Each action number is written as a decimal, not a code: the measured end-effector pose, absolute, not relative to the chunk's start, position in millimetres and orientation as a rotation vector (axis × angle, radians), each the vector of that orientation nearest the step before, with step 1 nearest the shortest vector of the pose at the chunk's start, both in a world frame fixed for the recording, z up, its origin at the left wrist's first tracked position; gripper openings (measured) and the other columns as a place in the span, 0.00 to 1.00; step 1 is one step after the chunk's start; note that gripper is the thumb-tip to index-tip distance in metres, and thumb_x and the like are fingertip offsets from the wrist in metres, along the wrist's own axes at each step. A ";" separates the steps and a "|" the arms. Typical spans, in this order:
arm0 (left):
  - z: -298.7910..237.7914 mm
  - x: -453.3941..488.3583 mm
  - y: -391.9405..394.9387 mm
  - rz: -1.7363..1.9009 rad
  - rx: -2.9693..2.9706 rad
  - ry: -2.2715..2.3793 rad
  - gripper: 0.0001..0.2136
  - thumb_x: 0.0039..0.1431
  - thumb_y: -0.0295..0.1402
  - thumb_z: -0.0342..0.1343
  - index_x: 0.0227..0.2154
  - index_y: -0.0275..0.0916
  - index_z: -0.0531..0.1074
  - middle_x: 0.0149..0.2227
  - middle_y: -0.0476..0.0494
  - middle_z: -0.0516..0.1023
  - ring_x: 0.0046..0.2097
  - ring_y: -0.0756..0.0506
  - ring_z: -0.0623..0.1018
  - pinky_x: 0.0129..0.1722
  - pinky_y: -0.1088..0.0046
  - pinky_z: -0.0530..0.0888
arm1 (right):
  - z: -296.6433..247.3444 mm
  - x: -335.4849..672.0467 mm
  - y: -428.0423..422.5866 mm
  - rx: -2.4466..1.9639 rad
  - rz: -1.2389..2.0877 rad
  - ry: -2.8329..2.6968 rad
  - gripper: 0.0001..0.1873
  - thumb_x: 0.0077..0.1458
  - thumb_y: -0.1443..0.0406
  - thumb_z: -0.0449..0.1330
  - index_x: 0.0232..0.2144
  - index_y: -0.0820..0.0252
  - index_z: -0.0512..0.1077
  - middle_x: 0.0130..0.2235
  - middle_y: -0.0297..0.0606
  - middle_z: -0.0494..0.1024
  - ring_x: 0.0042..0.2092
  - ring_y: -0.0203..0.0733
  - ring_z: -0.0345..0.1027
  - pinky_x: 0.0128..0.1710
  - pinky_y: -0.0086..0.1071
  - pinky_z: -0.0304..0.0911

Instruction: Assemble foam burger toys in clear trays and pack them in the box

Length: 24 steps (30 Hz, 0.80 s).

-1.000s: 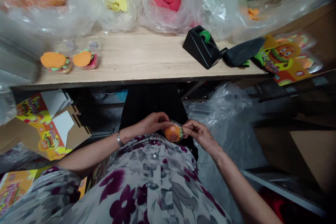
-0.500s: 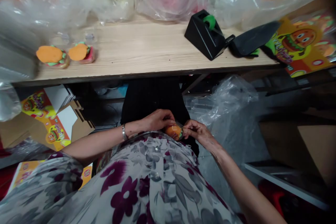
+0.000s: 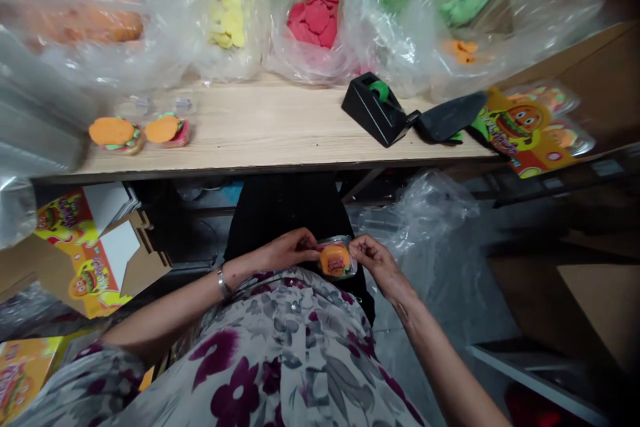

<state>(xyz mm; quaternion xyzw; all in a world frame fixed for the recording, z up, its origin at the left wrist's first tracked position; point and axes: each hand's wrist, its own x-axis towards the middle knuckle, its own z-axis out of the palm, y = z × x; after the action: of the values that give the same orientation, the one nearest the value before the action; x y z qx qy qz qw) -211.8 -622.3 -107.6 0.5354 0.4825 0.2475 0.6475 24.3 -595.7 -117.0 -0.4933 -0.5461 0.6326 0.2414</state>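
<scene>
Both my hands hold a small clear plastic case with an orange burger-shaped toy [image 3: 335,259] inside, low in front of my lap. My left hand [image 3: 287,250] pinches its left side with closed fingers. My right hand [image 3: 371,259] pinches its right edge, fingers curled. Two more orange-topped burger toys [image 3: 116,134] [image 3: 167,130] lie on the wooden table [image 3: 280,133] at the left.
A black tape dispenser [image 3: 374,109] with green tape and a black flat tool [image 3: 447,118] sit on the table's right. Clear bags of yellow [image 3: 227,20], red [image 3: 315,17] and green [image 3: 463,5] pieces line the back. Printed burger cartons [image 3: 90,240] lie lower left, printed packs [image 3: 530,127] at right.
The cased toy has turned between my fingers and now shows its orange face upward. My hands stay in the same place by my lap; the view has shifted slightly.
</scene>
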 end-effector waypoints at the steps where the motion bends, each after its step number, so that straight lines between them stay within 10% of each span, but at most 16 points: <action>1: -106.8 -215.2 -622.8 0.575 1.178 1.095 0.17 0.55 0.46 0.54 0.36 0.35 0.66 0.32 0.49 0.70 0.32 0.51 0.69 0.33 0.74 0.67 | -116.7 24.1 -596.3 -1.364 1.725 -1.473 0.14 0.50 0.53 0.61 0.28 0.57 0.68 0.25 0.30 0.68 0.29 0.35 0.60 0.31 0.29 0.57; 24: -82.4 -216.2 -610.6 0.717 1.627 1.230 0.14 0.58 0.43 0.53 0.33 0.35 0.70 0.31 0.48 0.71 0.32 0.52 0.69 0.32 0.76 0.66 | -94.0 1.5 -592.4 -1.109 1.307 -2.029 0.05 0.58 0.63 0.55 0.32 0.57 0.70 0.33 0.34 0.70 0.36 0.37 0.65 0.37 0.31 0.59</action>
<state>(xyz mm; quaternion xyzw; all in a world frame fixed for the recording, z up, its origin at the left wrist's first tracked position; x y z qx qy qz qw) -216.2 -610.6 -82.4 0.6641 0.5019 0.2926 0.4706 1.5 -592.4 -94.0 -0.4054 -0.7416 0.4775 0.2402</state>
